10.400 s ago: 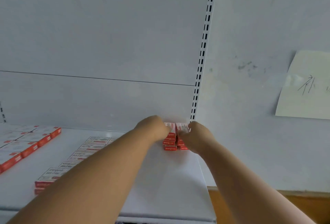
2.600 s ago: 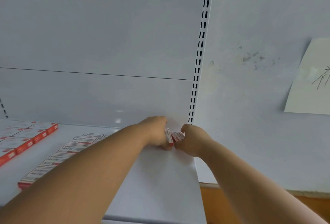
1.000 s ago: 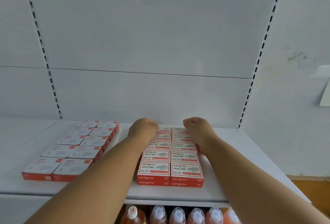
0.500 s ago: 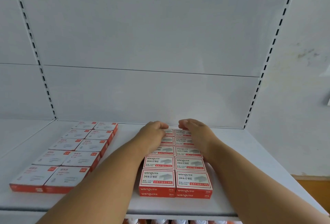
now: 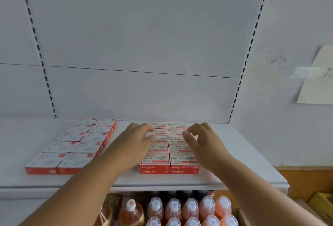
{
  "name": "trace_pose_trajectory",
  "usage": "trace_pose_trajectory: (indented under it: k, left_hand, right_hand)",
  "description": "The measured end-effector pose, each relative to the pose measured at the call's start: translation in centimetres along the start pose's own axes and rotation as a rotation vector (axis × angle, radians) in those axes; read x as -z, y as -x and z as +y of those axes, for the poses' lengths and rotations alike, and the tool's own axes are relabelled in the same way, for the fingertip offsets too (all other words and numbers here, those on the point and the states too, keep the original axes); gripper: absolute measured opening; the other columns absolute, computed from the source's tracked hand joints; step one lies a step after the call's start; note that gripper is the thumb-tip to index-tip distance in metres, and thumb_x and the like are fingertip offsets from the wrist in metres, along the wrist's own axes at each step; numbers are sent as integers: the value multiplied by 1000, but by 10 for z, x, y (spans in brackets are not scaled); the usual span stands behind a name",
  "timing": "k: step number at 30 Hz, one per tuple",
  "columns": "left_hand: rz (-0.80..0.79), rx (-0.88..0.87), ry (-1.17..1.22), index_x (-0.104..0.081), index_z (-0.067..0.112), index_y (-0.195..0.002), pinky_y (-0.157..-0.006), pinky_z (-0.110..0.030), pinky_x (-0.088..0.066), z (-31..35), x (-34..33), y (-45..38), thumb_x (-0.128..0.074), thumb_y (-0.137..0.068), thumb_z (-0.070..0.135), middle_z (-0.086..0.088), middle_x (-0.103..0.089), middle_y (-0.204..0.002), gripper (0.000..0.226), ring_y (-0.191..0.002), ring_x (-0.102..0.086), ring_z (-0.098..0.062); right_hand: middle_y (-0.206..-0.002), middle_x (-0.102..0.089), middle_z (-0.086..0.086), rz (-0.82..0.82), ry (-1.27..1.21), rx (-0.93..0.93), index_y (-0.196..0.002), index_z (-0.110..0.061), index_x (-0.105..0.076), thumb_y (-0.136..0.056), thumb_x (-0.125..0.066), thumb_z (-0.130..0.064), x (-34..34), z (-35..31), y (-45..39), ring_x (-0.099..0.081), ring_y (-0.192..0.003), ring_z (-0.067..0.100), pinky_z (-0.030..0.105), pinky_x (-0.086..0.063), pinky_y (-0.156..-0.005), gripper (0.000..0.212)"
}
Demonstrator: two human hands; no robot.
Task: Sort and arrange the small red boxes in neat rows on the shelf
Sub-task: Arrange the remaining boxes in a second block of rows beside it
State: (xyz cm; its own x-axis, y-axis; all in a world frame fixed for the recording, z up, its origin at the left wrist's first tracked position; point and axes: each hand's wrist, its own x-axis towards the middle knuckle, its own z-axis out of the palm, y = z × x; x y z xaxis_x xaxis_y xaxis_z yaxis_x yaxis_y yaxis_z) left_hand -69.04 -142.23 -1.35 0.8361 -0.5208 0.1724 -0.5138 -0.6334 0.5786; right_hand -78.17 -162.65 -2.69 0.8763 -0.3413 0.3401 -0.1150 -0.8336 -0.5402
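Note:
Small red boxes with white printed tops lie in two tight columns, stacked two high, on the white shelf. My left hand hovers over the left side of that block, fingers curled and apart, holding nothing. My right hand hangs above the right column, fingers loosely bent, also with nothing in it. A second block of flatter red boxes lies in two columns to the left.
White back panel with slotted uprights on both sides. A taped paper note hangs on the wall at right. Below the shelf stand bottles with orange drink. A yellow carton shows at bottom right.
My hands have lifted off the back of the box block and drawn slightly apart and toward me. The view has tilted down, showing the bottles below.

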Motion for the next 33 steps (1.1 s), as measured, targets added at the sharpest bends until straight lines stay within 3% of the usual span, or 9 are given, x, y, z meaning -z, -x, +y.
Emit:
trace_pose_trajectory:
  k: [3,6,10,13,17,21,28,33]
  left_hand:
    - [-23,-26,-101,-32,42,-143,-89,-24,-51,-4,-4,46,-43,-94,59,14,-40,-142,54,-116,-54,-7]
    - [-5,-9,-92,-27,44,-142,-94,-27,-49,-6,-6,59,-55,-87,62,18,-40,-142,65,-118,-51,-5]
    - [11,-22,-84,-45,46,-131,-84,-17,-44,-5,-5,62,-72,-80,51,19,-42,-128,57,-107,-50,-2]
    - [52,-34,-57,-56,43,-124,-71,-12,-37,-5,-7,62,-77,-79,43,19,-46,-117,49,-99,-51,-1]
    - [47,-30,-49,-58,41,-121,-65,-7,-34,-5,-8,59,-79,-78,41,19,-47,-115,48,-95,-53,-3]
    - [30,-63,-25,-57,41,-121,-67,-8,-35,-10,-7,55,-76,-80,44,17,-50,-116,45,-95,-55,-4]
    - [61,-113,-56,-57,38,-125,-68,-9,-37,-14,-12,48,-73,-83,44,15,-47,-113,45,-91,-52,-4]
    - [80,-148,-65,-56,36,-129,-70,-9,-37,-16,-15,47,-72,-83,45,12,-47,-115,49,-91,-50,-4]
  right_hand:
    - [-82,-49,-15,-72,95,88,-114,-33,-47,-85,-29,-70,9,-1,32,-48,-68,-1,25,-39,-62,50]
    - [-70,-50,-15,-154,259,145,-119,-35,-34,-83,-34,-74,13,-2,45,-50,-64,4,25,-38,-55,53]
    - [-91,-57,-18,-151,327,233,-116,-37,-35,-83,-48,-71,12,2,53,-56,-72,9,20,-39,-57,49]
    - [-79,-52,-18,-119,299,240,-114,-34,-44,-84,-54,-65,12,2,53,-53,-66,5,18,-37,-54,44]
    - [-65,-46,-19,-119,246,172,-110,-32,-49,-83,-61,-59,10,0,53,-47,-58,-3,16,-31,-51,40]
    - [-69,-51,-21,-99,241,123,-108,-34,-50,-81,-63,-61,8,0,53,-51,-62,-2,16,-35,-54,40]
    - [-94,-59,-16,-90,260,98,-114,-34,-51,-84,-60,-60,3,-2,55,-58,-76,9,24,-47,-66,41]
    - [-102,-60,-14,-70,308,129,-119,-31,-50,-88,-55,-59,2,-3,56,-58,-79,11,23,-44,-68,42]
